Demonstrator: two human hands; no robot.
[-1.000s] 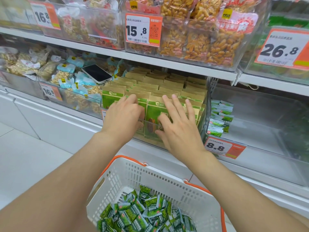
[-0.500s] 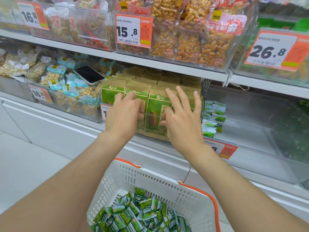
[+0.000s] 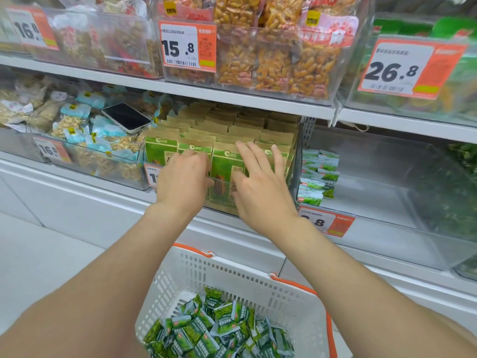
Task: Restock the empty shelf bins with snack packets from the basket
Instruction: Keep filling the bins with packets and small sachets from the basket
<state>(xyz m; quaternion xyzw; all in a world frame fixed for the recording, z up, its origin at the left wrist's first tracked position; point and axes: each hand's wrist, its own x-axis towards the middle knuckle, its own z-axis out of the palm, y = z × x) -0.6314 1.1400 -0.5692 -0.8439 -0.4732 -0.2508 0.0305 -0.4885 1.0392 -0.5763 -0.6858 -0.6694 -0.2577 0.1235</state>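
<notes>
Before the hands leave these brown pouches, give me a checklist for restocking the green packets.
1. Basket holds green packets: ok.
2. Right bin has room: ok, only a small stack at its left end.
3. Right hand free: ok, fingers straight on the pouches.
4. Left hand free: cannot tell, fingers bent against pouches.
5. Phone off the stock: not ok, lies on snack bags.
</notes>
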